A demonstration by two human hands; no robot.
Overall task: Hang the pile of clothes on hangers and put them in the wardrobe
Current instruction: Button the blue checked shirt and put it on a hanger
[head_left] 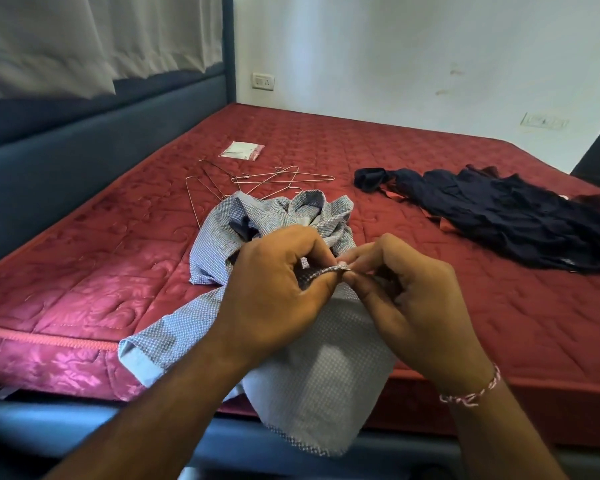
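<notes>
Both hands — left hand (278,282) and right hand (406,296) — pinch 1 folded edge of the light checked shirt (312,375) between their fingertips, the shirt draping below them over the red mattress (84,271) — wire hangers (257,181) beyond, a dark garment (506,209) to the right.

Soft, even daylight fills the room, bright on the white wall (430,57) and glossy along the mattress (66,299) edge at lower left. Shadows are faint. The wide lens bends straight lines near the borders. The curtain (84,39) at upper left looks blurred; the centre stays fairly sharp.
</notes>
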